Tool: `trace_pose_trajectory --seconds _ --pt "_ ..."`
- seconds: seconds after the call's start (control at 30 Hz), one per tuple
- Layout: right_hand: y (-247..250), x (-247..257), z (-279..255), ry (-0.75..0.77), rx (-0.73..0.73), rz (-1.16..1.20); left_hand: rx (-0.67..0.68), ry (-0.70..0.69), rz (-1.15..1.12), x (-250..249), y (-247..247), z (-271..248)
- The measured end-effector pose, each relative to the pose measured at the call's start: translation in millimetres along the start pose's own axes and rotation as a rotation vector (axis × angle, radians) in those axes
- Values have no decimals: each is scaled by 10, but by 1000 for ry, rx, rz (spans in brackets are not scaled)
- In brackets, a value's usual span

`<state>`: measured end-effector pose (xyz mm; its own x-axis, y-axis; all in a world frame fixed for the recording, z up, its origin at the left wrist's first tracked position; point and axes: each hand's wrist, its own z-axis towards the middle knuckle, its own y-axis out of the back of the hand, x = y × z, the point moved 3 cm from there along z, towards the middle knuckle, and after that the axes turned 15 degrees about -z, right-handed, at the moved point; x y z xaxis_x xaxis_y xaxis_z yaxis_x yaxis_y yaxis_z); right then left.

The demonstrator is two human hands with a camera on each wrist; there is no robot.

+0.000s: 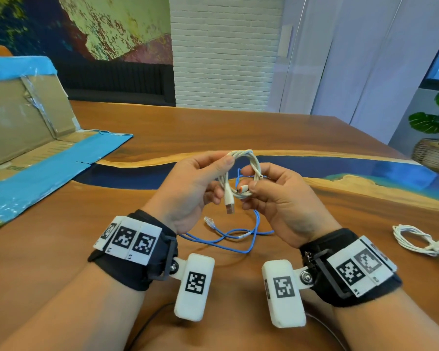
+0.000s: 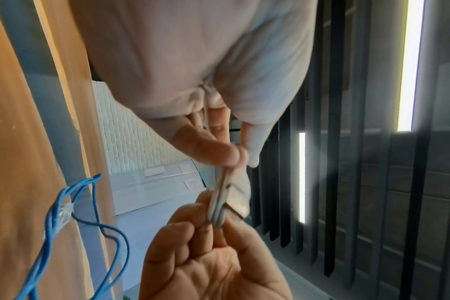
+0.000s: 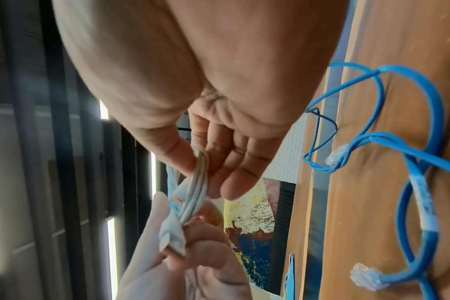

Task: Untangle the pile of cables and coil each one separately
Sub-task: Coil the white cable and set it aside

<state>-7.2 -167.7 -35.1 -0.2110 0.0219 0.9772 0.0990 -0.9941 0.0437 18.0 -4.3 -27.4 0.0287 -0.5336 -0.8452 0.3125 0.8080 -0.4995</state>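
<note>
White cable (image 1: 241, 173) is being held as a small coil above the bench (image 1: 86, 224) by both hands.

Its upper loops are being pinched by the left hand (image 1: 188, 188) between thumb and fingers, while the lower side, near an orange-marked plug, is being gripped by the curled fingers of the right hand (image 1: 276, 198); a USB plug (image 1: 229, 207) is hanging from the coil between the hands. A blue network cable (image 1: 238, 236) is lying loose on the bench just under the hands, its clear plugs showing. A second white cable (image 1: 416, 240), already coiled, is lying well apart at the right.
</note>
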Motion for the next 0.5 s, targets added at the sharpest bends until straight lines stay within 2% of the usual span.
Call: trace_pose_trajectory --seconds 0.17,0.3,0.5 --pt "106 16 19 5 -68 33 149 55 26 -13 -22 -35" --pt "107 21 21 14 -61 28 138 36 129 26 -39 -50" --pt "100 12 22 33 -14 50 137 92 126 30 -68 -75"
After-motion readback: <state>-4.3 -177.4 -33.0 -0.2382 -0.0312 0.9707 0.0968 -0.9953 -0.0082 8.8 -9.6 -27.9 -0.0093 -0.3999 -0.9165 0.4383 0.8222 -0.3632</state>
